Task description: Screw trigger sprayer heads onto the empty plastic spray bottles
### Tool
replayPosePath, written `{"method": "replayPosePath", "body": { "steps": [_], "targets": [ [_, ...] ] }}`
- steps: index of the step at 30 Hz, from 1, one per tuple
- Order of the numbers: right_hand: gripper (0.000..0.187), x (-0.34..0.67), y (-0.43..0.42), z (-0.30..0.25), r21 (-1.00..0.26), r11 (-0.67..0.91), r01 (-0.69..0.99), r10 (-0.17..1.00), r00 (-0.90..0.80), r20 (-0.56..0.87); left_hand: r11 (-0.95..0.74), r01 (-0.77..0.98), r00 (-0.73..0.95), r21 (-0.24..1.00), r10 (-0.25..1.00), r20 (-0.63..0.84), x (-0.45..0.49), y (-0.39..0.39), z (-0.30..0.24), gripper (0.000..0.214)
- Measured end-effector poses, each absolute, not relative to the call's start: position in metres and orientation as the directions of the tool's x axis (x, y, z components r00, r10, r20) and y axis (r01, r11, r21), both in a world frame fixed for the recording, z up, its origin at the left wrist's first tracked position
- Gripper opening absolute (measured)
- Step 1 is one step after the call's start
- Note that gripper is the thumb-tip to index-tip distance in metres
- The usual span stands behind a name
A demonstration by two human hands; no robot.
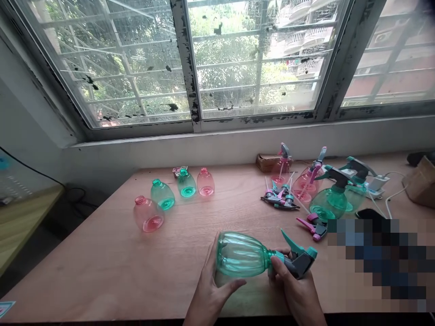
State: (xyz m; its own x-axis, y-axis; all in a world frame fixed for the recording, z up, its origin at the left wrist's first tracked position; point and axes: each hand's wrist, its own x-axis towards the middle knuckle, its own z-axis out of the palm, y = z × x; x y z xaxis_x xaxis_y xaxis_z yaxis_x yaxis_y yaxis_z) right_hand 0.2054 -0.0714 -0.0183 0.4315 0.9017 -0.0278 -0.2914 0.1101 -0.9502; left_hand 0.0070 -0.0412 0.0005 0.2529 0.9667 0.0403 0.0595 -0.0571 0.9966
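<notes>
A clear green spray bottle (pixel 242 254) lies on its side in the air above the table's front, its base to the left. Around that base my left hand (pixel 212 287) is curved, with the thumb below and the fingers behind the bottle. My right hand (pixel 297 287) pinches the teal collar at the neck, thumb in front. The dark grey and teal trigger head (pixel 301 258) sits on the neck and points right. Just beyond it, a loose pink and grey trigger head (pixel 314 226) rests on the table.
Several open pink and green bottles, including a pink bottle (pixel 148 215), stand at the left of the wooden table (pixel 102 258). Assembled green spray bottles (pixel 329 201), loose trigger heads (pixel 280 197), a power strip (pixel 377 183) and a cardboard box (pixel 421 183) are at the right. A blurred patch hides the right front.
</notes>
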Motion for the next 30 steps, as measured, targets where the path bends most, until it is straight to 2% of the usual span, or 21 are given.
{"method": "replayPosePath", "body": {
  "steps": [3,6,8,11,15,19,22,25,30],
  "targets": [
    [0.041,0.2066,-0.0712,-0.0201,-0.945,0.103,-0.31,0.903,0.428,-0.042,-0.056,0.084,0.249,0.995,0.968,0.033,0.0099,-0.0464,0.0066,0.102],
    [0.039,0.2032,-0.0733,-0.0152,-0.953,0.108,-0.283,0.899,0.436,-0.028,-0.034,0.007,0.235,0.999,0.971,0.032,0.0095,-0.0467,0.0054,0.117],
    [0.038,0.2014,-0.0744,-0.0126,-0.958,0.109,-0.264,0.908,0.418,-0.011,-0.019,-0.024,0.258,1.0,0.966,0.025,0.0081,-0.0447,0.0036,0.111],
    [0.039,0.2025,-0.0735,-0.0145,-0.957,0.097,-0.272,0.915,0.404,-0.023,-0.01,0.028,0.277,1.0,0.961,0.002,0.0078,-0.0435,0.0054,0.099],
    [0.04,0.204,-0.072,-0.0179,-0.945,0.096,-0.312,0.909,0.414,-0.044,-0.02,0.042,0.231,0.999,0.973,0.01,0.0112,-0.0473,0.0124,0.107],
    [0.038,0.2002,-0.074,-0.0127,-0.95,0.118,-0.288,0.896,0.444,-0.024,-0.018,-0.008,0.261,1.0,0.965,0.02,0.0112,-0.0481,0.0109,0.12],
    [0.039,0.2009,-0.0737,-0.013,-0.953,0.112,-0.283,0.901,0.434,-0.023,0.001,-0.02,0.28,1.0,0.96,0.005,0.0092,-0.0467,0.008,0.109],
    [0.042,0.2046,-0.0713,-0.0175,-0.945,0.097,-0.311,0.91,0.412,-0.043,-0.022,0.047,0.235,0.999,0.972,0.011,0.0108,-0.0469,0.0099,0.099],
    [0.04,0.2016,-0.0716,-0.0123,-0.937,0.134,-0.321,0.888,0.459,-0.031,-0.056,0.08,0.196,0.995,0.98,0.039,0.0141,-0.0484,0.0129,0.106]
  ]
}}
